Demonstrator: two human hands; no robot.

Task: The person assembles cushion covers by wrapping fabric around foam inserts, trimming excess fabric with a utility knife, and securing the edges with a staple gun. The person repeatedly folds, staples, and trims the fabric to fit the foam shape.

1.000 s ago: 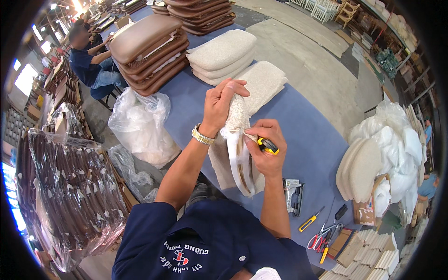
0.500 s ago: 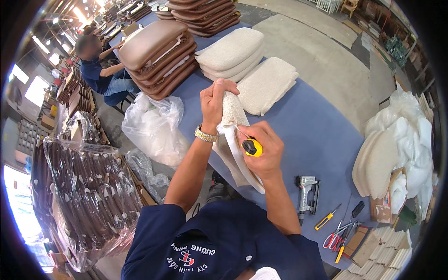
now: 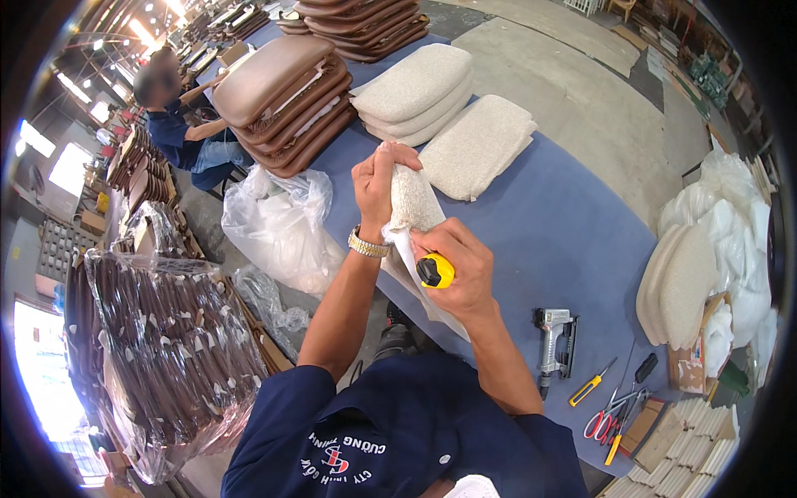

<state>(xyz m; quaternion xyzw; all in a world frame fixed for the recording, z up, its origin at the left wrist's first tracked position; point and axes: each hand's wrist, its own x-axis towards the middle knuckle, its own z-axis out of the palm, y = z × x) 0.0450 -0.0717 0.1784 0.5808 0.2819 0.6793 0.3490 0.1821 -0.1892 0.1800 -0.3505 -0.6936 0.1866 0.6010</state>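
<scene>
A cream, rough-textured padded cushion [image 3: 415, 199] stands tilted over the near edge of the blue table, its white underside edge toward me. My left hand [image 3: 378, 187], wearing a metal watch at the wrist, is closed around its upper end. Against the folded fabric edge, my right hand [image 3: 465, 266] grips a tool with a yellow-and-black handle [image 3: 437, 270]. The butt of that handle points at me; its working end is hidden by the fingers and fabric, so its kind cannot be told.
Beyond my hands stand brown cushions [image 3: 286, 108] and cream cushions [image 3: 415, 87], with a cream pad [image 3: 480, 149] beside them. At right lie a staple gun [image 3: 554, 349], a yellow-handled screwdriver [image 3: 591, 387] and red-handled pliers [image 3: 596, 425]. A co-worker [image 3: 178, 124] sits far left, past a plastic bag [image 3: 278, 228].
My right hand has shifted slightly left and down with the tool, and the handle has turned more end-on to me. The left hand keeps its hold on the cushion.
</scene>
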